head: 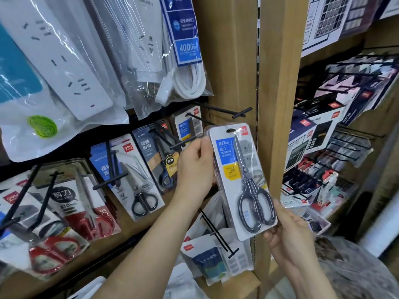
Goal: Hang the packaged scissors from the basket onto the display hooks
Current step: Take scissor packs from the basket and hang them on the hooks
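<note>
I hold one packaged pair of scissors (241, 180), black-handled on a white and blue card, upright before the wooden display post. My left hand (195, 167) pinches its upper left edge. My right hand (287, 231) grips the bottom right corner from below. The card's hang slot sits just below and left of an empty black display hook (228, 111) that sticks out from the panel. A second hook (194, 118) to the left carries a similar blue-card package. No basket is in view.
Scissors packs hang on hooks (138, 175) at lower left. Bagged power strips (64, 67) hang above. Another long hook (218, 231) juts out below the held pack. Shelves with boxed goods (323, 130) stand at right beyond the wooden post (278, 83).
</note>
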### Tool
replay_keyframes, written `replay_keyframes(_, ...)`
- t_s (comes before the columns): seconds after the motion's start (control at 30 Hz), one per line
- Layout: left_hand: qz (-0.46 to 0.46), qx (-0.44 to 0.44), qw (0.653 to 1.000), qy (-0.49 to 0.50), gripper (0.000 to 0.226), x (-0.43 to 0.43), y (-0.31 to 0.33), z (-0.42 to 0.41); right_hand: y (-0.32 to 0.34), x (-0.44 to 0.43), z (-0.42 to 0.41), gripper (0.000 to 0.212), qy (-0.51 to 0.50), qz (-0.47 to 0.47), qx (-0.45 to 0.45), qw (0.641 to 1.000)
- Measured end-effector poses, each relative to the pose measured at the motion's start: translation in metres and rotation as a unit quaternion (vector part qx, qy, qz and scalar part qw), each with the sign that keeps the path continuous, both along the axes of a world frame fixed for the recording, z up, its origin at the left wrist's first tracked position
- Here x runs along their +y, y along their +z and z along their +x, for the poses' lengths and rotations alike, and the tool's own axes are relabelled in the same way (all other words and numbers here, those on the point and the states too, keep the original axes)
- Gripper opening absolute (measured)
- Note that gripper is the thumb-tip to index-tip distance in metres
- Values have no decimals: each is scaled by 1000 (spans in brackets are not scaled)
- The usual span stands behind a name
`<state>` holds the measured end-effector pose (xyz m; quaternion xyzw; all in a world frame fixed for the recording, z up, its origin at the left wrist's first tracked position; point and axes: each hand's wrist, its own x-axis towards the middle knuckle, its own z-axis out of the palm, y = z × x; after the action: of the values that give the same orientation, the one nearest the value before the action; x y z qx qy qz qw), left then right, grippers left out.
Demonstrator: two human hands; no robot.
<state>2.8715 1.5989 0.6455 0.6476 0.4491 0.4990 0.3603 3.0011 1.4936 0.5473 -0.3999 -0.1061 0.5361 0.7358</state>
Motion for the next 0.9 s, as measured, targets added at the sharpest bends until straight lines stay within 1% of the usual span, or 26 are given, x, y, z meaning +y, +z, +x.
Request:
replay_keyframes(0.1, -21, 9, 999, 22, 52, 6, -3, -6, 1, -2, -2, 24, 41, 13, 13, 999)
replay_keyframes(0.17, -33, 20, 999, 30, 53, 10, -4, -9, -1, -5, 0, 29, 86, 23, 17, 996)
replay_keyframes(0.23, -46, 14, 999, 21, 48, 11, -2, -9, -1, -7, 3, 31, 109, 31, 2, 994)
replay_keyframes(0.33, -86, -21, 996, -27, 40, 3, -4, -14, 1, -3, 7, 33, 94, 27, -36, 995)
replay_keyframes(0.37, -99, -19, 994, -52, 37, -2, -9, -17, 0, -1, 8, 34, 86, 25, -46, 995)
replay_keyframes(0.47, -138, 23, 984, -106, 31, -16, -31, -25, -2, 8, 14, 37, 69, 12, -70, 995)
replay_keyframes(0.53, -140, 46, 985, -94, 28, -18, -40, -25, -5, 13, 16, 39, 71, 6, -79, 994)
replay_keyframes(0.57, -128, 57, 987, -77, 26, -17, -41, -25, -7, 15, 16, 41, 86, 5, -76, 993)
replay_keyframes(0.63, -106, 70, 990, -53, 24, -12, -40, -23, -9, 17, 15, 41, 152, -9, -69, 986)
replay_keyframes(0.7, -100, 77, 991, -38, 23, -6, -38, -25, -9, 17, 13, 44, 224, -42, -86, 970)
replay_keyframes(0.73, -100, 85, 991, -27, 23, -3, -37, -27, -8, 18, 12, 45, 235, -50, -97, 966)
replay_keyframes(0.8, -102, 91, 991, -7, 24, 5, -33, -31, -3, 25, 10, 35, 209, -36, -94, 973)
replay_keyframes(0.87, -117, 68, 991, 1, 27, 12, -28, -32, 4, 35, 8, 19, 153, -17, -45, 987)
replay_keyframes(0.9, -129, 47, 991, 3, 28, 15, -26, -31, 7, 40, 7, 17, 132, -11, -23, 991)
